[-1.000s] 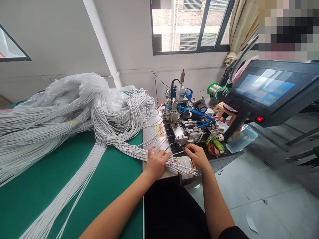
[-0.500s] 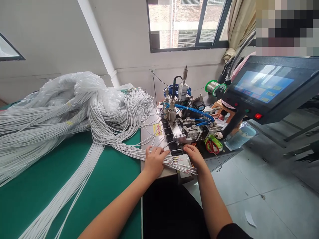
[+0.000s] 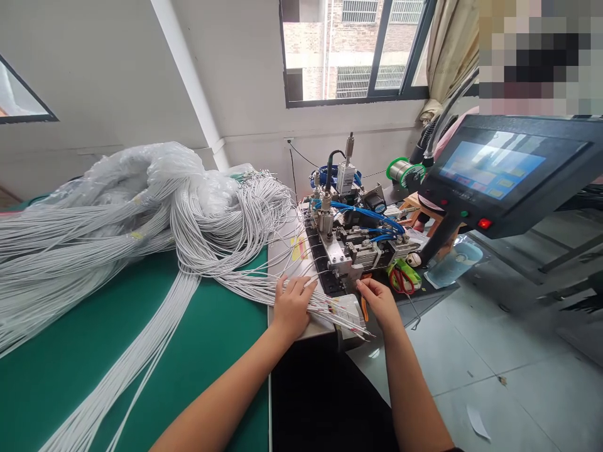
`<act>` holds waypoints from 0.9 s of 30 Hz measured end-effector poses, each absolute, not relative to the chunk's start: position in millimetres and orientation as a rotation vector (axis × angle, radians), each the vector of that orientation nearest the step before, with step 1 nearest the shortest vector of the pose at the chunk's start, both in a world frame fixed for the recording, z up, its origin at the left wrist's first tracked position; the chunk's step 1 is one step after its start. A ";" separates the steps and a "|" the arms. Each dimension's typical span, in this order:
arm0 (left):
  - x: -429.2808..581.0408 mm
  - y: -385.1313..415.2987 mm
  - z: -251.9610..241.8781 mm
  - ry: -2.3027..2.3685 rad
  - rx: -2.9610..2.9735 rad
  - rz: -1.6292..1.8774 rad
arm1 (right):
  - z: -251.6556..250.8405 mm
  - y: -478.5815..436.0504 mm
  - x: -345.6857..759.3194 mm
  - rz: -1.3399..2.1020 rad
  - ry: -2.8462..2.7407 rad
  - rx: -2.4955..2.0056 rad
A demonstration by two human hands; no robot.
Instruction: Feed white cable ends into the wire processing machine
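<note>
My left hand [image 3: 293,309] lies over a bundle of white cables [image 3: 245,285], its fingers curled around them at the table's edge. The cables' stripped ends [image 3: 360,329] stick out to the right of it, past a white rounded part [image 3: 347,306]. My right hand [image 3: 380,304] is at the front of a bench machine [image 3: 348,235] with metal cylinders and blue air hoses. Its thumb and forefinger are pinched together beside a small metal block [image 3: 353,273]; whatever is between the fingertips is too small to make out.
A large heap of white cables [image 3: 226,232], partly under clear plastic, covers the green table [image 3: 226,364]. At right a control screen [image 3: 499,172] stands on an arm. Behind the machine is a solder wire spool [image 3: 402,172]. Red-handled scissors [image 3: 402,278] lie near my right hand. Another person sits beyond.
My right hand has shifted slightly right and down, and the cable that stretched to its fingers no longer shows there. My left hand stays on the bundle. The camera view tilts slightly upward.
</note>
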State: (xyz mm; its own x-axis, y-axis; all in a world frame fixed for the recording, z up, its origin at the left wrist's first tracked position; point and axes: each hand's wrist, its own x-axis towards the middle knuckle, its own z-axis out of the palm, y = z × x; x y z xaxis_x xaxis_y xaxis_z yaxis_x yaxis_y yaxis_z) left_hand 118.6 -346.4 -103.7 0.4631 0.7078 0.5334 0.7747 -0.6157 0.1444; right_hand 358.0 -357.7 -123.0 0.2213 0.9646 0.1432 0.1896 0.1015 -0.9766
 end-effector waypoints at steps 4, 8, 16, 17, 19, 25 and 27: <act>117.9 -346.8 -102.3 -1.265 -2.581 -0.888 | -98.1 -370.0 354.4 0.800 -1.428 -1.345; 116.3 -346.6 -102.1 -1.215 -2.612 -0.870 | -79.6 -377.9 348.2 0.737 -1.734 -1.291; 115.3 -346.6 -101.9 -1.189 -2.645 -0.885 | -75.9 -373.3 329.0 0.650 -1.964 -1.156; 115.3 -346.5 -101.6 -1.189 -2.648 -0.885 | -75.8 -373.2 325.8 0.630 -1.956 -1.143; 115.4 -346.5 -100.8 -1.194 -2.657 -0.892 | -75.1 -373.5 320.3 0.606 -1.918 -1.127; 116.6 -349.0 -97.4 -1.243 -2.626 -0.985 | -75.7 -374.2 314.7 0.635 -1.759 -1.201; 117.6 -349.9 -96.0 -1.285 -2.598 -0.995 | -77.1 -373.4 314.7 0.636 -1.685 -1.243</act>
State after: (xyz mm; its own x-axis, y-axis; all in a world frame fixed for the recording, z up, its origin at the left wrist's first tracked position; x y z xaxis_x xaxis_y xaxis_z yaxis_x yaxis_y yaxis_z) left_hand 117.6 -349.9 -96.0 0.4384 0.6849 0.5820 0.7350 -0.6458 0.2064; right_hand 314.7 -373.4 -77.1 -0.0692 0.9276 0.3670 0.4539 0.3569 -0.8164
